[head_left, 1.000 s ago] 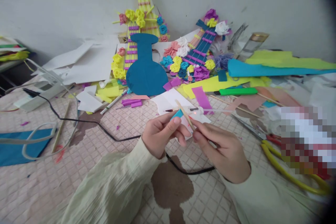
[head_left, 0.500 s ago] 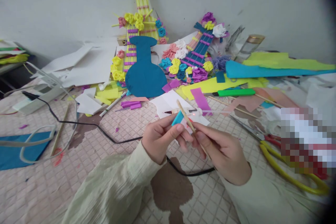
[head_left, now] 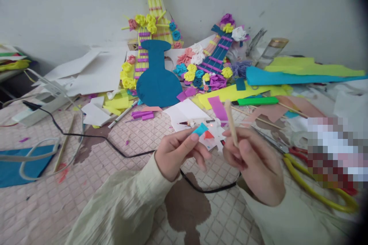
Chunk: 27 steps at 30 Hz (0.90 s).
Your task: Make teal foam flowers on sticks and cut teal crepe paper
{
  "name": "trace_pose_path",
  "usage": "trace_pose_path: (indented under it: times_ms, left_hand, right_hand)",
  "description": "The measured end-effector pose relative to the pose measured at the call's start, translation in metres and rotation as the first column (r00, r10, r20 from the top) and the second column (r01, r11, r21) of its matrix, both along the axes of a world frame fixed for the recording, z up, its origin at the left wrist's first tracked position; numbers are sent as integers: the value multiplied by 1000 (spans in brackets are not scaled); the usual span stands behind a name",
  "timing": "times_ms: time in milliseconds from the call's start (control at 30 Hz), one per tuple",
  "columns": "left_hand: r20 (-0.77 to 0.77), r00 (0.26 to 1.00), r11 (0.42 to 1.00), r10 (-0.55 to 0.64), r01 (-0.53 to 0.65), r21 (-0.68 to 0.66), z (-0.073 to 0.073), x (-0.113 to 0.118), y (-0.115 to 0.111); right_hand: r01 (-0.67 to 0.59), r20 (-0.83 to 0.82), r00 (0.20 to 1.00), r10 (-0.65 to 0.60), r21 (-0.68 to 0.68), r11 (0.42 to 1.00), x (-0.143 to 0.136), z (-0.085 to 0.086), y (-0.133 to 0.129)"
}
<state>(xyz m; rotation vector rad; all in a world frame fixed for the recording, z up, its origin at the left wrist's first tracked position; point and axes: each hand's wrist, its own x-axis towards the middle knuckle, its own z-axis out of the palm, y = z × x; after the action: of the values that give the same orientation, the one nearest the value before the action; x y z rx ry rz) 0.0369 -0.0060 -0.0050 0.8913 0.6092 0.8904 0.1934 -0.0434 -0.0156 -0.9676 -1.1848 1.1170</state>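
Between thumb and forefinger, my left hand [head_left: 179,151] pinches a small piece of blue crepe paper [head_left: 200,129] over the middle of the table. My right hand [head_left: 255,160] grips a thin wooden stick [head_left: 232,124], its top end pointing up, apart from the paper. Just beyond both hands lies a hot glue gun [head_left: 207,121] with a small lit light, resting on white paper [head_left: 184,111]. A bit of red [head_left: 209,135] shows beside the blue piece; its kind is unclear.
A blue guitar-shaped cutout [head_left: 159,84] leans against flower-covered paper guitars [head_left: 220,55] by the wall. Scissors [head_left: 316,183] lie at right, near a green cutter [head_left: 257,101]. A black cord [head_left: 94,135] crosses the table from a power strip [head_left: 43,103].
My right hand has drawn the stick away from the blue paper, to the right, and turned it more upright. My left hand stays nearly in place, still pinching the paper.
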Motion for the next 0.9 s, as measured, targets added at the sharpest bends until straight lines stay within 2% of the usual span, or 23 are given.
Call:
trace_pose_path:
  times_ms: [100, 233, 333, 467, 567, 667, 767, 900]
  left_hand:
    - [-26, 999, 999, -36, 36, 2, 1, -1, -2]
    - [-163, 985, 983, -62, 88, 159, -2, -1, -7]
    - [-237, 971, 963, -27, 90, 255, -4, 0, -10]
    - [-299, 954, 958, 3, 82, 274, -3, 1, -11]
    - [-326, 945, 956, 20, 78, 284, -1, 2, -12]
    - [-349, 937, 949, 32, 82, 306, 0, 2, -13]
    - [-363, 931, 943, 19, 104, 315, -1, 2, -14]
    - [-393, 919, 938, 20, 119, 326, -4, 3, -14]
  right_hand:
    - [-12, -64, 998, 5, -109, 994, 3, 0, 7]
    - [-83, -94, 994, 59, -272, 959, 4, -1, 13]
    - [-92, -121, 991, 58, -306, 948, 2, 0, 14]
    - [-76, -50, 997, 64, -290, 954, 2, 1, 12]
    - [65, 212, 977, -28, -173, 983, 2, 3, 9]
    - [204, 488, 851, -193, 30, 979, -1, 5, 5]
    - [233, 609, 734, -300, 189, 954, -3, 3, 2]
    - [233, 669, 589, -454, 397, 888, -5, -3, 2]
